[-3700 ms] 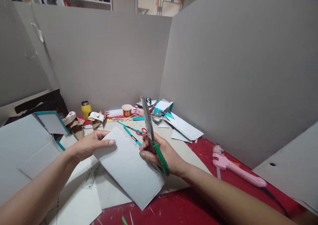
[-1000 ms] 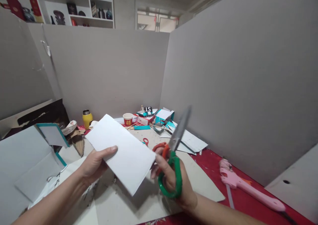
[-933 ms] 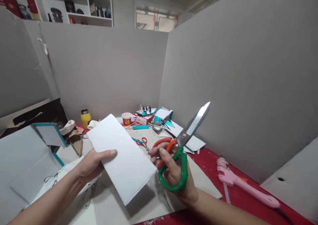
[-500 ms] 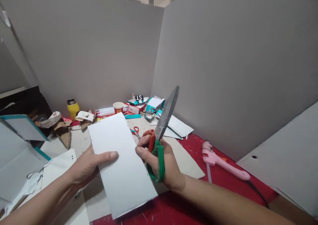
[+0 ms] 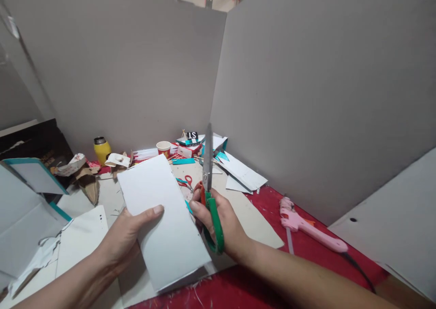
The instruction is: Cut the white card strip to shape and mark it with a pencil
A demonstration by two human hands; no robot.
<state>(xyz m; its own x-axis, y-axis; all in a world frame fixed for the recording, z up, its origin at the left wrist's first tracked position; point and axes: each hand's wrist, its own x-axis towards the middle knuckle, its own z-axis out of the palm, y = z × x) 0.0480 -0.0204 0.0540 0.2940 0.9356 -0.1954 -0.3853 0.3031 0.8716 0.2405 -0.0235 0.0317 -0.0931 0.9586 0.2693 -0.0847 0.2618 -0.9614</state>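
Note:
A white rectangular piece of cardboard (image 5: 173, 241) is gripped at its left edge by my left hand (image 5: 127, 231), thumb flat on top and fingers hidden underneath. Large scissors (image 5: 208, 163) with one green and one orange handle are in my right hand (image 5: 225, 222), closed around the handles. Their blades are together and point up and away from me. The right hand is close to the cardboard's right edge; whether it touches the sheet I cannot tell. Beyond it, a smaller pair of red-handled scissors (image 5: 186, 181) lies on the table.
A pink glue gun (image 5: 308, 229) with a cord lies on the red cloth (image 5: 259, 277) to the right. At the back are a yellow bottle (image 5: 102, 152), a paper cup (image 5: 164, 148) and a small model boat (image 5: 190, 140). Cardboard scraps (image 5: 243, 170) and a folded white-and-teal box (image 5: 34, 177) lie around.
The scissors in my right hand have swung from leaning right to nearly upright, their tips moving left. The cardboard has turned and shifted slightly left in my left hand.

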